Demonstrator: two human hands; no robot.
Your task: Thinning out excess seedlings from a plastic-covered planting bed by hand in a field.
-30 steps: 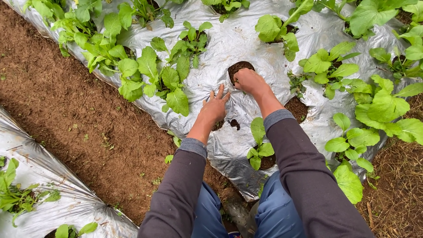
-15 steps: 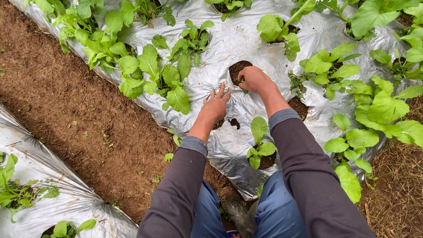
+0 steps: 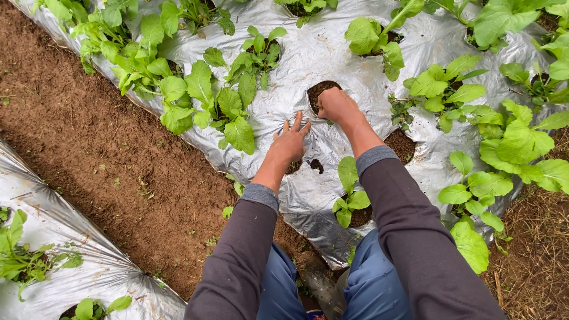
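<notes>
- Over the silver plastic mulch sheet [image 3: 332,53] that covers the raised garden bed, both of our hands work side by side at a bare planting hole [image 3: 322,92].
- Our right hand [image 3: 336,105] sits at the near edge of that hole, fingers curled down into the dark soil; we cannot tell whether it grips anything.
- Our left hand [image 3: 290,142] lies flat on the sheet just beside it, fingers spread and holding nothing.
- Compared with half a second ago, our left hand has its fingers fanned a little wider, while our right hand stays at the same hole.
- A small leafy seedling [image 3: 348,195] stands in the next hole, between our forearms.
- Larger leafy green plants [image 3: 201,101] grow to the left, and more leafy greens [image 3: 510,142] to the right.
- A bare soil path [image 3: 106,160] runs along the left edge of the sheet.
</notes>
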